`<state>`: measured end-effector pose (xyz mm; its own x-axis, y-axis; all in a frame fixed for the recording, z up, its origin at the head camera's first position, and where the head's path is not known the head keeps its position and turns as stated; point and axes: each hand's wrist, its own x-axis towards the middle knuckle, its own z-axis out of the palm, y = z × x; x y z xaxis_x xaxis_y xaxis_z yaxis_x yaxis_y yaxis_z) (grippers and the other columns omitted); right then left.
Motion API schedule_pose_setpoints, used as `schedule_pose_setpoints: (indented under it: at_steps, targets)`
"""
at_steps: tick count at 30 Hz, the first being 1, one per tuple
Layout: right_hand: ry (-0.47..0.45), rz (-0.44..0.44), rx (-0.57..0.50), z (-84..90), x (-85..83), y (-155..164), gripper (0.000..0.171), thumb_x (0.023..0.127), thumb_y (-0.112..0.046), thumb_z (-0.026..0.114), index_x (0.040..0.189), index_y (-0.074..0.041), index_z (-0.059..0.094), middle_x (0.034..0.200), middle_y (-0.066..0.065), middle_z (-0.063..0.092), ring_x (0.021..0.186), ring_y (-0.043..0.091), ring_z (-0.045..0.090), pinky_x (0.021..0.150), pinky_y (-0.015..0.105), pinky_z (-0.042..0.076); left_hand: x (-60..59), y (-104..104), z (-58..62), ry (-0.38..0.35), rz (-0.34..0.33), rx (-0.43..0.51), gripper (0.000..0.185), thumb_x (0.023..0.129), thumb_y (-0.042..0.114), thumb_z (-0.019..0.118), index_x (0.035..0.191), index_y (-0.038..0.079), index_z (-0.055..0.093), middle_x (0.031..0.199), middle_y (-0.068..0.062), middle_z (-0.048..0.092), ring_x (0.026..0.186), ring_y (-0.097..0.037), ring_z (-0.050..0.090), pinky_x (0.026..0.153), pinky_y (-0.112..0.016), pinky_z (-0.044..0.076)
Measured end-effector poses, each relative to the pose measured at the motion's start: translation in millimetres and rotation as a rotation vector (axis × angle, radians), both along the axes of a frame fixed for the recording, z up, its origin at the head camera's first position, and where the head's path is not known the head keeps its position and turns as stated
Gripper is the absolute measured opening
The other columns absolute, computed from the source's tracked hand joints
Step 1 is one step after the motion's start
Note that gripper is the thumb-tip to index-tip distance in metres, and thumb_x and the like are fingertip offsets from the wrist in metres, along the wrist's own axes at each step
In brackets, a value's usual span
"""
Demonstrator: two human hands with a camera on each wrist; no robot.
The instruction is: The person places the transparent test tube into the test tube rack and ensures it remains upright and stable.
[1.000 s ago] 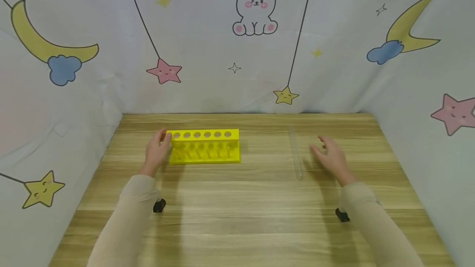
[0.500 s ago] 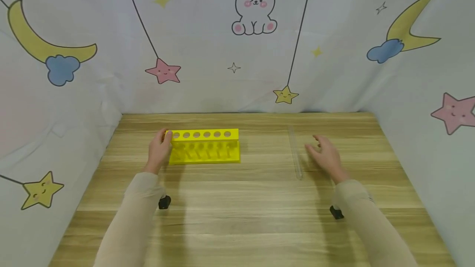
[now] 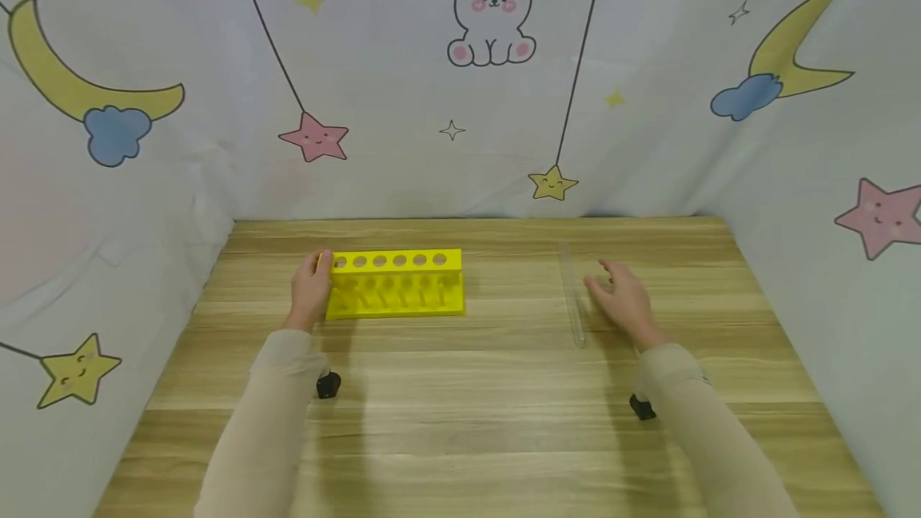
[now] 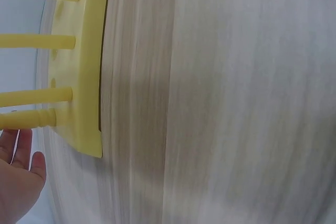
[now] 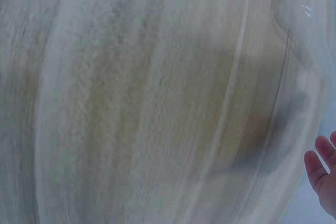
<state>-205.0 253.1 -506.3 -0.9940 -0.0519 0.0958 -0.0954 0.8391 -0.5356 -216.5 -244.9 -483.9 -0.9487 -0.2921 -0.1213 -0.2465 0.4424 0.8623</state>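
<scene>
Steadying the empty yellow test-tube rack (image 3: 394,284), left hand (image 3: 312,292) grips its end; right hand (image 3: 623,301), fingers relaxed, nears the unlifted glass test tube (image 3: 572,294)

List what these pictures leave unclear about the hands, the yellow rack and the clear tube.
- Left hand: head view, the palm side against the yellow rack faces away, so its grip is unclear; left wrist view, the frame edge cuts off all but the fingertips.
- Clear tube: head view, faint and transparent, contents unreadable; right wrist view, motion blur hides it.
- Right hand: head view, contact with the tube cannot be told; right wrist view, cut off by the edge.
</scene>
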Motion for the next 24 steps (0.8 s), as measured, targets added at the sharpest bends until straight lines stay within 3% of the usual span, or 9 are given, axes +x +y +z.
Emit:
schedule_pose_setpoints:
  at_steps: [7, 15, 24]
  targets:
    - [-0.008, 0.001, -0.005, -1.6, -1.4, -1.0, 0.06, 0.088, -0.045, 0.045, 0.128, -0.001, 0.041, 0.123, 0.023, 0.047, 0.101, 0.037, 0.052, 0.082, 0.049, 0.041, -0.9, 1.7, -0.2, -0.012, 0.005, 0.005, 0.054, 0.094, 0.043, 0.028, 0.129, 0.004, 0.039, 0.136, -0.017, 0.038, 0.128, -0.032, 0.029, 0.104, -0.045, 0.023]
    - [-0.028, -0.003, -0.002, -2.0, -3.8, -3.5, 0.06, 0.088, -0.045, 0.045, 0.129, -0.001, 0.04, 0.126, 0.023, 0.045, 0.103, 0.037, 0.051, 0.084, 0.049, 0.04, -1.2, 4.0, -2.5, 0.006, 0.01, 0.006, 0.055, 0.093, 0.047, 0.025, 0.118, 0.002, 0.043, 0.124, -0.018, 0.045, 0.121, -0.032, 0.035, 0.101, -0.045, 0.026]
    - [-0.038, -0.01, -0.018, 1.1, -4.1, -8.2, 0.056, 0.089, -0.04, 0.046, 0.128, 0.0, 0.04, 0.126, 0.023, 0.044, 0.102, 0.038, 0.051, 0.083, 0.049, 0.041, -4.2, 5.5, -5.5, 0.014, 0.027, 0.0, 0.052, 0.094, 0.044, 0.026, 0.118, 0.001, 0.042, 0.122, -0.02, 0.046, 0.117, -0.033, 0.038, 0.099, -0.045, 0.028]
